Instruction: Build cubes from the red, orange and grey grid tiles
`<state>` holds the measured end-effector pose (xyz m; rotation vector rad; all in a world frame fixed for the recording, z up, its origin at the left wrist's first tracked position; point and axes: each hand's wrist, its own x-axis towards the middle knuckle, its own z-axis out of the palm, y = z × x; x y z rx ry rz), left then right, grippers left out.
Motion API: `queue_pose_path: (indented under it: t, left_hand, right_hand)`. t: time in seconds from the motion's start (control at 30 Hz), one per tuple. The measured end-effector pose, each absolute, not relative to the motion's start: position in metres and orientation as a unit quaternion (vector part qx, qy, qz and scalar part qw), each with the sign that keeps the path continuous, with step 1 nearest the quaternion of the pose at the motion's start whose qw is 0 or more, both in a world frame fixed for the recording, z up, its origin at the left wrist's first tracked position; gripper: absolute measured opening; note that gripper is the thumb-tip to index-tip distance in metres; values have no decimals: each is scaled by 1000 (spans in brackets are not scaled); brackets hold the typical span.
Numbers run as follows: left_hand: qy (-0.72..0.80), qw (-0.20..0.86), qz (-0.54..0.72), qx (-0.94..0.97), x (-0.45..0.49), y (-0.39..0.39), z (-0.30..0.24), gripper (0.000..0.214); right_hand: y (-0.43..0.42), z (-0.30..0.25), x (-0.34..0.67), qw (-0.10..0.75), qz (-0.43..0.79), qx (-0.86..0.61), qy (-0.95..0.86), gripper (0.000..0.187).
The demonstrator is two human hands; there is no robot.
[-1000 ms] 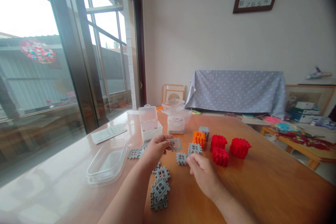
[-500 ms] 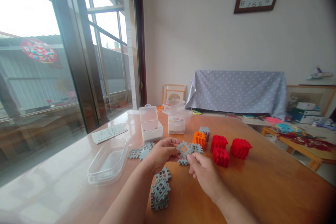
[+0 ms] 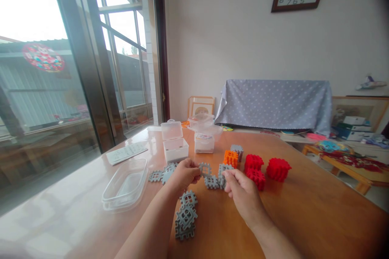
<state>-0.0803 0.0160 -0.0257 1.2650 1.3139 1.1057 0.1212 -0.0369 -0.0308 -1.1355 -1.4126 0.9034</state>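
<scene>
My left hand (image 3: 187, 171) pinches the edge of a grey window-frame building tile (image 3: 205, 169), held above the table. Fingers of my right hand (image 3: 238, 182) are closed on an upright grey notched tile (image 3: 225, 168). Just left of that, another grey tile (image 3: 212, 182) lies low near the tabletop; whether the two are joined I cannot tell. Nearer to me, several grey tiles (image 3: 186, 215) lie in an overlapping row. More grey tiles (image 3: 156, 176) sit beyond my left forearm, partly hidden by it.
To the right stand red notched blocks (image 3: 278, 170), an orange block (image 3: 231, 158) and a grey-blue one (image 3: 237, 151). On the left are a clear plastic tub (image 3: 124, 186) and a printed sheet (image 3: 127, 153). An open white box (image 3: 176, 151) and a lidded box (image 3: 204, 144) stand farther back.
My hands have moved apart. The tile that was between both hands is now in my left hand alone, slightly to the left. My right hand has shifted right to the upright tile.
</scene>
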Motion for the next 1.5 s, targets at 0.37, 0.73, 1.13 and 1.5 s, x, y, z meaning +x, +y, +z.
queue_pose_path:
  t: [0.37, 0.73, 1.13, 1.5]
  left_hand:
    - [573, 465, 374, 562, -68, 33, -58, 19]
    - [586, 359, 320, 652, -67, 35, -68, 12]
    - [580, 249, 302, 715, -63, 24, -48, 19]
    - [584, 226, 353, 695, -78, 31, -39, 23]
  right_hand:
    - [-35, -34, 123, 535, 345, -481, -603, 44]
    - [-35, -32, 123, 534, 337, -487, -603, 47]
    - [-36, -32, 123, 542, 330, -477, -608, 43]
    - [-53, -33, 106, 398, 286, -441, -753, 28]
